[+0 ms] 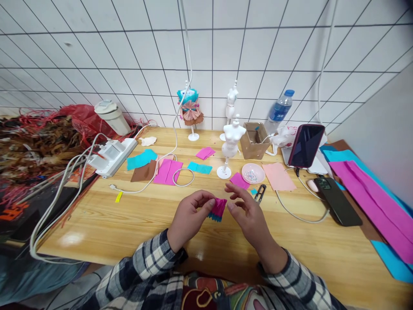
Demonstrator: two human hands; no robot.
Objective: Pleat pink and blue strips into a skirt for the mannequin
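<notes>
Between thumb and fingers, my left hand [193,214] pinches a small gathered piece of crepe paper [220,207], magenta above with a jagged blue lower edge. My right hand [245,211] is just to its right, fingers apart and curved, holding nothing that I can see. Straight ahead stands a bare white mini mannequin [232,137] on a round base. A pair of thread snips [260,194] lies beyond my right hand, near a pink dish [253,174] of small shiny beads and a magenta paper piece [239,181].
Behind stand a mannequin dressed in blue, pink and brown paper [191,107], another bare mannequin [231,101], a cardboard box [254,142] and a water bottle [280,111]. Cables cross the table from a power strip [112,157]. Phones and long paper strips [371,193] lie right.
</notes>
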